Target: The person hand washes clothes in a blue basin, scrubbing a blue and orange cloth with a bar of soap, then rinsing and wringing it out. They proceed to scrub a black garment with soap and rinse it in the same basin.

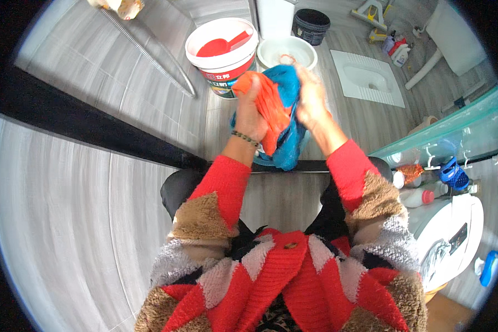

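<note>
Between my two hands is a bunched cloth, partly orange and partly blue. My left hand is closed around its orange side, thumb up, with a beaded bracelet at the wrist. On the blue side, my right hand presses in with its fingers bent round the fabric; some fingertips are hidden. The blue part hangs down below my hands. Just beyond the cloth stands a pale round basin with a thin orange-red loop in it.
Left of the basin is a white-and-red bucket with a red dipper at its top. Farther back are a black bucket, a squat toilet and several bottles. A glass panel edges the right; a hose hangs left.
</note>
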A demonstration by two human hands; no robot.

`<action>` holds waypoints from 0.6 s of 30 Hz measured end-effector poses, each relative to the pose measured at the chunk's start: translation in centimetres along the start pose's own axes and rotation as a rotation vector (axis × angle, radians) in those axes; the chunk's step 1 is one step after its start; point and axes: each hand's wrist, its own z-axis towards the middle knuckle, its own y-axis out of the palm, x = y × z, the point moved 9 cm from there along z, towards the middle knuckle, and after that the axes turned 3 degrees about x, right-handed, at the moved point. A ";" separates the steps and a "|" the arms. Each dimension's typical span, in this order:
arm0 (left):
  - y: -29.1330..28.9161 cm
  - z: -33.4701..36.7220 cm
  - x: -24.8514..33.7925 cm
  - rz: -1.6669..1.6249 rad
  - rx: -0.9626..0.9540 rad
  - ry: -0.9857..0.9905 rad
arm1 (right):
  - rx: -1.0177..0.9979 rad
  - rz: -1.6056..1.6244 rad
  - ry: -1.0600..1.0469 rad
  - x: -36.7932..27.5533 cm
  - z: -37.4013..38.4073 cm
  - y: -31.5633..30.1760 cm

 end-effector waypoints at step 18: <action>3.7 -2.1 0.1 0.071 -0.033 0.012 | 0.171 -1.075 -0.581 -4.7 -0.4 1.4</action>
